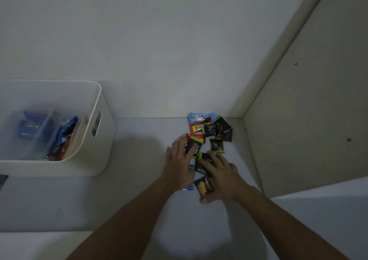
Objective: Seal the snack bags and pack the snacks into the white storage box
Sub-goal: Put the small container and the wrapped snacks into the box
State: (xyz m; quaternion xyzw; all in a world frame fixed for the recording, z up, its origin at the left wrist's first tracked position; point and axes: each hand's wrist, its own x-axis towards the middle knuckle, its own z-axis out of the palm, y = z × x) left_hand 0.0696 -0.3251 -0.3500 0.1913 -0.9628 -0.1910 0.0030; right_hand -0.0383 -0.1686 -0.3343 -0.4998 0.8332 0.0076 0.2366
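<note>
A pile of small snack packets (211, 132) lies on the white shelf near the right back corner: black ones with green edges, a red one (198, 127) and a light blue one (201, 117). My left hand (179, 160) rests flat, fingers spread, on a black and green packet (196, 147), with a blue wrapper (189, 188) partly under the wrist. My right hand (221, 174) lies over a black packet (202, 165) and touches a black packet with yellow print (204, 187). The white storage box (99, 120) stands at the left with several packets inside.
A clear divider (44, 128) splits the box, with blue packets (29, 127) left of it and mixed wrappers (63, 138) right of it. The shelf's side wall (298, 120) rises close behind the pile on the right. The back wall (159, 50) is plain white.
</note>
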